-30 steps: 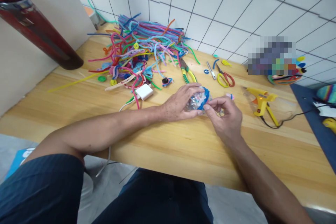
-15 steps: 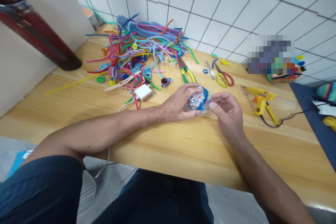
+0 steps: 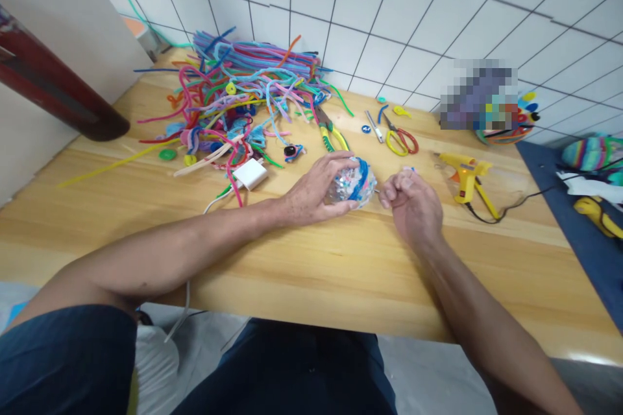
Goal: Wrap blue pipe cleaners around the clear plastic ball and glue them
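My left hand point(image 3: 324, 187) is wrapped round a clear ball point(image 3: 349, 183) that has small colourful bits inside and a blue fuzzy band across it. The ball rests low over the wooden table point(image 3: 311, 259). Just right of it, apart from the ball, my right hand point(image 3: 413, 204) is closed with the fingers curled in. A thin dark tip shows at its fingertips and a speck of blue at its top; what it holds is mostly hidden. Pliers point(image 3: 331, 133) with green and yellow handles lie beyond the ball.
A pile of pipe cleaners point(image 3: 253, 58) lies at the back left, with a white charger point(image 3: 250, 174) before it. Scissors point(image 3: 402, 141) and a craft knife point(image 3: 374, 127) lie behind; a yellow glue gun point(image 3: 464, 178) with its cord is at right. A dark red cylinder point(image 3: 63, 91) leans at left.
My right hand has drawn slightly away from the ball and its fingers have curled closed. My left hand still holds the ball. The whole view has shifted a little to the right.
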Available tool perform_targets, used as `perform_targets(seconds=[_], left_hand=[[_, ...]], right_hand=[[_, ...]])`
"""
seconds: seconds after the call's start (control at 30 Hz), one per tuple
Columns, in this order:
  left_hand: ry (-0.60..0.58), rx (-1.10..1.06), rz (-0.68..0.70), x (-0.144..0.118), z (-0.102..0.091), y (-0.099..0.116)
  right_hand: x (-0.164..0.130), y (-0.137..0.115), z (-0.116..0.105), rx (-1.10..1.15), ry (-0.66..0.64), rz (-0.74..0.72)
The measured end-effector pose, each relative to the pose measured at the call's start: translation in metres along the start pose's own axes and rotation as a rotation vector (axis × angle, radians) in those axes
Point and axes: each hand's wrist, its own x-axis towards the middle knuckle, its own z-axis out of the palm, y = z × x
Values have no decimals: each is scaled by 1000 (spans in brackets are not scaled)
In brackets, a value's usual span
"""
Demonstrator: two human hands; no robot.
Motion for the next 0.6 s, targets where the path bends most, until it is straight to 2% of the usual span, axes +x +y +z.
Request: perform_targets(seconds=[0.23, 0.43, 0.5, 0.6], left_hand=[[-4, 4, -20, -1, 0, 0], [-4, 5, 8, 0, 0, -1], [-6, 8, 5, 0, 0, -1], [-2, 15, -1, 0, 0, 0]], right_hand=[[-5, -1, 0, -93, 36, -50], [-17, -6, 11, -214, 107, -239], [-18, -6, 12, -182, 88, -233], [-16, -6, 10, -72, 54, -135]])
